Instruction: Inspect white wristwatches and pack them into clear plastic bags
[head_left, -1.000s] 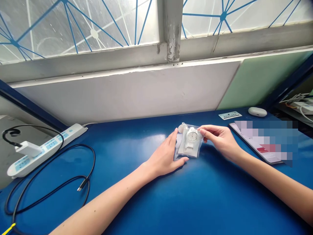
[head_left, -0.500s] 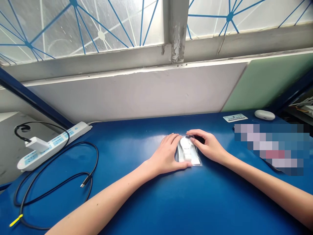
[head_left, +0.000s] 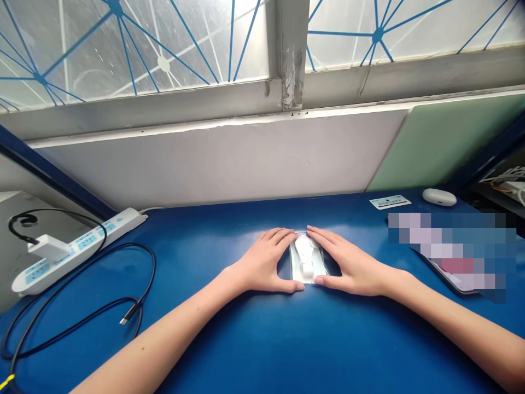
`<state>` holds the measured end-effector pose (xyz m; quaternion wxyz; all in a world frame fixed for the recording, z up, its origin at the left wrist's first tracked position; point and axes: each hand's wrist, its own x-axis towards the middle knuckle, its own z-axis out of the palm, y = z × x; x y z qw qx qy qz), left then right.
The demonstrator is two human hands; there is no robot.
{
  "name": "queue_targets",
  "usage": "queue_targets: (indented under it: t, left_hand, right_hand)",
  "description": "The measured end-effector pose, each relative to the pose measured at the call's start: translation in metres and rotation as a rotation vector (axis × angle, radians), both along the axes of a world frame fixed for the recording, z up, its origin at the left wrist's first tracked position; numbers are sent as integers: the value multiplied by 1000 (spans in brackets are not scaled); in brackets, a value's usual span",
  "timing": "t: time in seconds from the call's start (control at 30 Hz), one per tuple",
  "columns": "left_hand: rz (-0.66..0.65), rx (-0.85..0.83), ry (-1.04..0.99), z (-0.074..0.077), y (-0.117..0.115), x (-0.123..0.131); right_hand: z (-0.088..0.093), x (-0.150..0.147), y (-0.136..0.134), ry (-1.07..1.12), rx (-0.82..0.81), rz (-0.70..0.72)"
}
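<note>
A small flat clear plastic packet (head_left: 296, 267) lies on the blue tabletop, partly covered by my fingers. Inside shows a white item (head_left: 307, 256), rounded at its far end and narrower toward me; its kind cannot be made out. My left hand (head_left: 268, 261) spans the packet's left side, fingertips at the far edge and thumb at the near edge. On the opposite side, my right hand (head_left: 342, 260) holds it the same way, thumb at the near edge. Both palms stand off the packet.
On the left, a white power strip (head_left: 88, 241) carries a plugged-in charger (head_left: 50, 248) and a looped black cable (head_left: 77, 330). A printed card (head_left: 389, 202), a white oval case (head_left: 439, 197) and a partly blurred-out phone-like slab (head_left: 445, 276) lie right. A wall panel (head_left: 225, 164) borders the back.
My right hand has come nearer to me along the packet's right side, its thumb now at the near edge. The packet sits straighter. The whole view has shifted slightly.
</note>
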<state>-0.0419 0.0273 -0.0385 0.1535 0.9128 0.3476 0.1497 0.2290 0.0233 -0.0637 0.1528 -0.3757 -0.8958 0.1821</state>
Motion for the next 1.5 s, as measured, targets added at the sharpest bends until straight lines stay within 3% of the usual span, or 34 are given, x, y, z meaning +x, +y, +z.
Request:
queue_targets:
  t: [0.2, 0.47, 0.97, 1.33, 1.5]
  left_hand:
    - [33, 3, -2, -4, -3, 3]
    - [46, -24, 22, -3, -4, -1]
    - [98, -92, 109, -4, -9, 2]
    - [0, -77, 81, 1, 1, -10]
    - [12, -82, 65, 1, 2, -11]
  right_hand:
    - [-4, -1, 2, 2, 20, 5]
    - [4, 11, 10, -21, -30, 45]
    - [3, 11, 6, -78, 54, 22]
    - [3, 11, 6, -68, 57, 12]
    - [1, 10, 7, -67, 68, -12]
